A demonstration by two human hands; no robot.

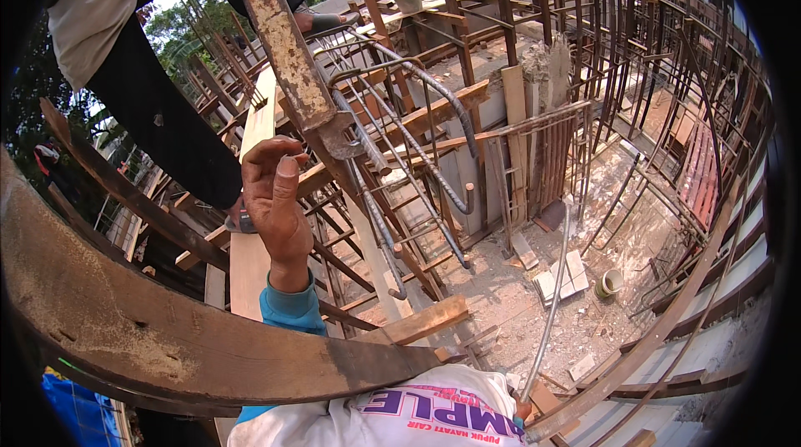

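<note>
The left hand (279,209) is seen raised above the timber beam (167,347), its fingers bent over and its thumb upright; it is judged half open. The teal cuff (288,301) is partly hidden by the beam. The lower end of a rust-flecked steel bar (284,38) is located just beside the fingertips, up and to the right; whether contact is made cannot be told.

At the lower edge, only a small part of the right hand (523,410) is shown. It is met by the lower end of a long metal rod (554,301), which is tilted over the ground below; whether the fingers are closed on it cannot be told.

Beyond the left hand, hooked rebar (455,101) is noted to the right, above a square-ended timber (425,320). To the left, a plank (248,280) is stood on by a co-worker in black trousers (158,105).

Farther out, a rough concrete column (546,63) is flanked by upright boards. On the rubble-strewn ground (501,301), pale slabs (563,282) are found near a bucket (611,282). At far right, a reddish slatted panel (699,171) is observed leaning among steel bars.
</note>
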